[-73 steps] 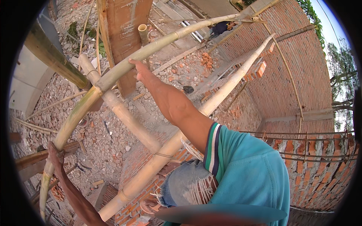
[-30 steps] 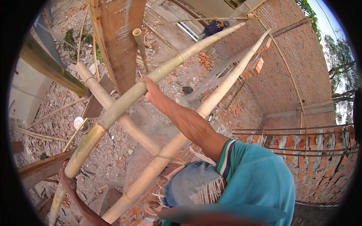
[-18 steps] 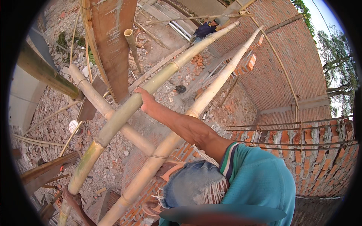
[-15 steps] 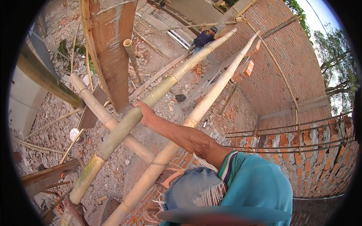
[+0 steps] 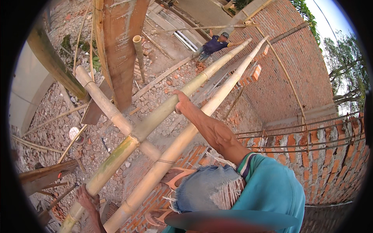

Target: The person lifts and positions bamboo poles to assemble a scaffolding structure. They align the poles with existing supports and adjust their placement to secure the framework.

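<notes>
left hand (image 5: 88,198): clasping bamboo pole (image 5: 157,117) | right hand (image 5: 182,103): gripping it farther ahead | lashed bamboo beam (image 5: 149,180): right of both hands

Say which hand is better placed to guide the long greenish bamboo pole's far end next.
Probably the right hand: it grips the greenish bamboo pole beyond the pale bamboo crosspiece, nearer that end than the left hand.

Broken rubble (image 5: 97,143) spreads at left; a brick wall (image 5: 295,66) rises at upper right, with a tree (image 5: 348,64) beyond. A round pale-topped object (image 5: 75,133), perhaps a bucket, sits amid the rubble.
</notes>
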Available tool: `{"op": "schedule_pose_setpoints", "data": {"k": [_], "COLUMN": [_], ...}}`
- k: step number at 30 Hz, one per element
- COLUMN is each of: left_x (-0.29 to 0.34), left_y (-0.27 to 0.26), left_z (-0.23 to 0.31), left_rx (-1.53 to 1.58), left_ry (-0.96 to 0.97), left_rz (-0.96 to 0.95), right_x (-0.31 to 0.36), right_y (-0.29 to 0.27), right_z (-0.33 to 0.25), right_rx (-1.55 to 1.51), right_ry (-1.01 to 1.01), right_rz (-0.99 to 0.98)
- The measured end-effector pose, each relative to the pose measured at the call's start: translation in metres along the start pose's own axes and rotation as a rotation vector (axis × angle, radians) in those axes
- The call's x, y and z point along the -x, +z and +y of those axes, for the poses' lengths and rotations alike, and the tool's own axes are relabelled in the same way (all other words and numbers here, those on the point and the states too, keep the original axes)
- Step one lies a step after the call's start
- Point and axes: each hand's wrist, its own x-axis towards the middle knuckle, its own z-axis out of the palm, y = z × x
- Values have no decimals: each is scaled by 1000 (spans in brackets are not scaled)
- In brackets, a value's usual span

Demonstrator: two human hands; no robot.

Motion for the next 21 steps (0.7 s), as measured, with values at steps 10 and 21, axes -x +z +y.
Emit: {"op": "schedule_pose_setpoints", "data": {"k": [10, 21], "left_x": [-39, -28], "left_y": [3, -1], "left_z": [63, 71], "left_rx": [32, 30], "left_ry": [55, 173], "left_rz": [-37, 127], "right_x": [-82, -11], "right_y": [-21, -14], "right_z": [-31, 41], "right_rx": [-236, -81], "right_ry": [-188, -258], "right_rz": [-78, 59]}}
